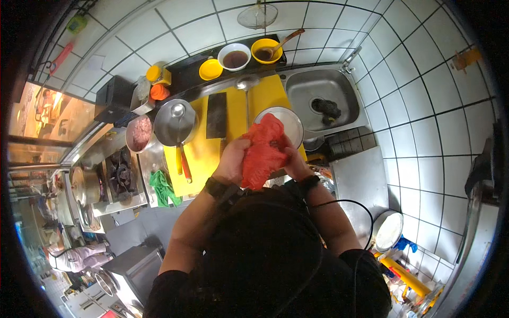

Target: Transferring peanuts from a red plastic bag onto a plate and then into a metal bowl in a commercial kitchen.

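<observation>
A red plastic bag is held up between my left hand and my right hand, each gripping one side. Its contents cannot be seen. Just beyond it, a round pale dish sits at the right edge of the yellow cutting board. A cleaver lies on the board left of the bag, its handle close to my left hand. Between cleaver and dish lies a long-handled ladle. Further left, a metal pan holds another ladle, beside a red handle.
A steel sink with a dark scouring pad is at the right. Bowls of dark liquid stand along the back ledge. Left are a container of minced meat, a green cloth and a gas stove. Another person is far left.
</observation>
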`<state>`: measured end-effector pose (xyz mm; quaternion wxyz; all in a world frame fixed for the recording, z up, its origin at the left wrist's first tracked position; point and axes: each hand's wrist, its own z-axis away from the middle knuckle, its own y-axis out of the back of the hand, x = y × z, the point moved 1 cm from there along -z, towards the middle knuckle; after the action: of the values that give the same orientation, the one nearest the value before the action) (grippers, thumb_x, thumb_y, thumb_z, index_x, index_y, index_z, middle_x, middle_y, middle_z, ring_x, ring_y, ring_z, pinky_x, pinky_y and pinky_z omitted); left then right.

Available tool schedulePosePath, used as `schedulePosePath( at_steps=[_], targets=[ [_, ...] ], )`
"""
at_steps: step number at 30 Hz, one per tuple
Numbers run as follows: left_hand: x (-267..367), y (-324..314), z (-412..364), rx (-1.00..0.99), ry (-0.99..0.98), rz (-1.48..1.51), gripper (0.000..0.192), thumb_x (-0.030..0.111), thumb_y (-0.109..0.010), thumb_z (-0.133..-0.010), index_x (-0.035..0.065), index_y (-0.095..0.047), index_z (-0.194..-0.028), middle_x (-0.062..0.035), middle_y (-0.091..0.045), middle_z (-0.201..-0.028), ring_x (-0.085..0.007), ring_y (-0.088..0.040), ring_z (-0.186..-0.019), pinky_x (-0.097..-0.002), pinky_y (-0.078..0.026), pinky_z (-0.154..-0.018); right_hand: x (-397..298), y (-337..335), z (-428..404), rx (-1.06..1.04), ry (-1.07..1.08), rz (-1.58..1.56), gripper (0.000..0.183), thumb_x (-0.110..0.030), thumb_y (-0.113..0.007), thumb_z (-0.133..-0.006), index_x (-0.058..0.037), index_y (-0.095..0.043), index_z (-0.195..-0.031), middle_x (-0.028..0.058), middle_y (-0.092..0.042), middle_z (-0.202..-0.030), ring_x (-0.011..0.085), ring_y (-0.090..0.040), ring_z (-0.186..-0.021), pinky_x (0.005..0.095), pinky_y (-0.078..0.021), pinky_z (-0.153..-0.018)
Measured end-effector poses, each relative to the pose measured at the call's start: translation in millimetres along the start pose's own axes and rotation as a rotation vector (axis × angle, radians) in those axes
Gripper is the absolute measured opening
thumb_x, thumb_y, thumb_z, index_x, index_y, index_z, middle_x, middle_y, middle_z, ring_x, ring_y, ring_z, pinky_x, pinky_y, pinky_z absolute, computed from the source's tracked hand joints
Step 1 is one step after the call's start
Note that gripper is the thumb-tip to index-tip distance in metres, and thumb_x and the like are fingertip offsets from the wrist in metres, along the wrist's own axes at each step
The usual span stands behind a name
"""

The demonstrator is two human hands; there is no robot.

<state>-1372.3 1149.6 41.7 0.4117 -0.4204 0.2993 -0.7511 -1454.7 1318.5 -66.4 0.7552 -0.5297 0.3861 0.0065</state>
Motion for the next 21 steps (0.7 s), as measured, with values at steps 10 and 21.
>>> schedulePosePath(
  at_steps=[10,21],
  targets=[
    [14,-11,-7,0.27,-0.146,0.073,0.031,0.009,-0.041,-0.091,-0.0025,-0.054,-0.117,-0.0177,-0.064,-0.111,-0.0309,-0.065,-0.099,-0.0428,-0.054,-0.09,-4,-2,-26,0.095,-0.211,-0.25,0.047,-0.027,-0.047,-0.096,-0.0052,-0.043,-0.138,0.0123,-0.054,-0.133,0.0254,-0.056,-0.12,0.0411,-0.0471,-0.101],
    [24,-21,-10,0.366,-0.226,0.02,0.031,0.009,-0.039,-0.091,-0.0004,-0.053,-0.118,-0.0167,-0.062,-0.115,-0.0298,-0.062,-0.105,-0.0425,-0.05,-0.095,17,24,-34,0.031,-0.427,-0.447,0.04,-0.024,-0.041,-0.09,-0.0048,-0.055,-0.122,0.0097,-0.062,-0.121,0.0238,-0.061,-0.108,0.0392,-0.051,-0.093]
  ],
)
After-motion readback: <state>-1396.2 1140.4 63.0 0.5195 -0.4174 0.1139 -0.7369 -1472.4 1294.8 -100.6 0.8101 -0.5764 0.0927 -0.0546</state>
